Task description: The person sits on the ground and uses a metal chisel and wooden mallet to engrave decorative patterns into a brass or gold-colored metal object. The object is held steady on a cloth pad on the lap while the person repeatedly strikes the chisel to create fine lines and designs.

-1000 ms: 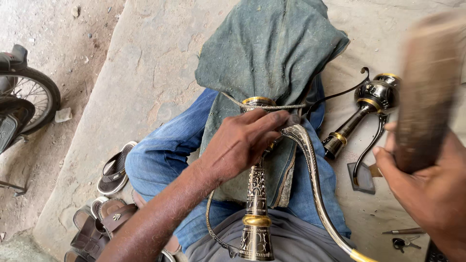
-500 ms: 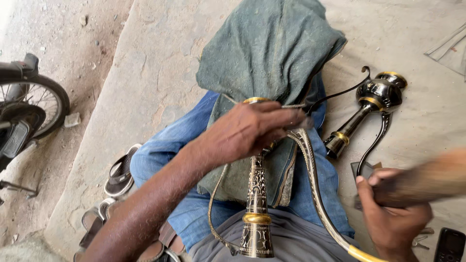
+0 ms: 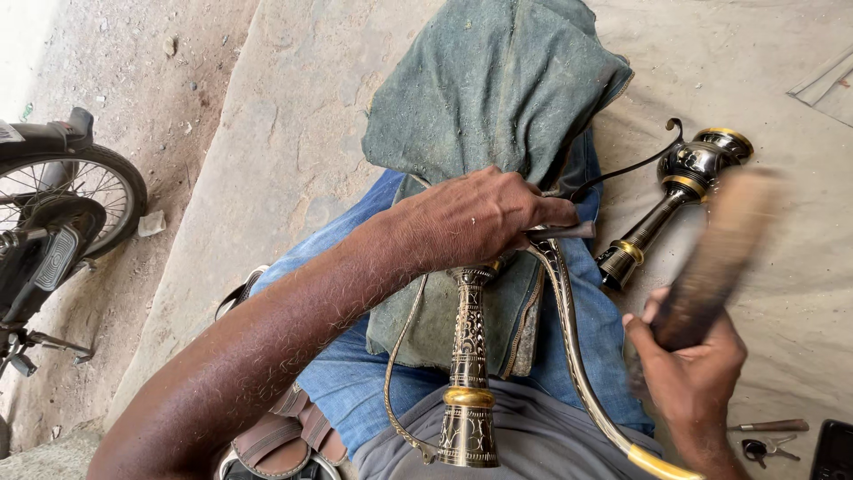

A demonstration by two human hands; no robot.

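Head cam: left hand (image 3: 480,218) is clamped over the top of an engraved brass stem (image 3: 468,373) standing on the lap, hiding its upper end, while the right hand (image 3: 689,369) grips a motion-blurred wooden tool (image 3: 711,258) that's hard to make out. A dusty green cloth (image 3: 489,89) covers the knees. It's all on a rough concrete floor (image 3: 293,133), with another brass piece (image 3: 675,200) lying just beside the leg and a bike wheel (image 3: 75,191) cut off at the left.

Bicycle wheel (image 3: 75,191) on dirt, sandal (image 3: 275,436) – keys (image 3: 764,447), second brass vase (image 3: 675,200) on concrete.

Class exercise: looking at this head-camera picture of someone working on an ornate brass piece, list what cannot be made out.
Head view:
- Top of the brass stem: covered by the left hand.
- Wooden tool in the right hand: motion-blurred.
- Dark object: cut off by the frame corner.
- Keys: too small.
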